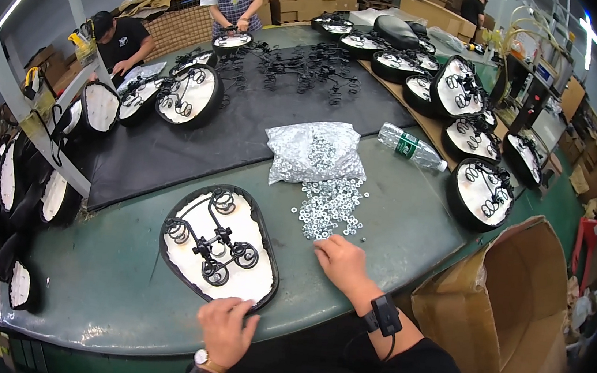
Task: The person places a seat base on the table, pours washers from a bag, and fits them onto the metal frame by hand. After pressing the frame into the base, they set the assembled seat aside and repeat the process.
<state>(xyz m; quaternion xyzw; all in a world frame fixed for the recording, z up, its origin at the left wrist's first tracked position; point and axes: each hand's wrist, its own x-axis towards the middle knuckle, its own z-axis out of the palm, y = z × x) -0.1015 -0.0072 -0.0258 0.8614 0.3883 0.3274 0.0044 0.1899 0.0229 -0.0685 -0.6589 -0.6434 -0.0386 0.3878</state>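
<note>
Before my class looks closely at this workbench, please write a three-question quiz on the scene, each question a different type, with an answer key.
1. True or false: The clear plastic bottle with a green label lies on its side on the green bench.

2. Multiple choice: Which of the worker's own hands is nearest the loose, small, silvery metal nuts?
a) left
b) right
c) both equally

3. Fill in: The left hand is at the near edge of a white-faced saddle topped with coiled black wire springs; the saddle's rim is coloured ____.

Key: 1. True. 2. b, the right hand. 3. Black.
</note>
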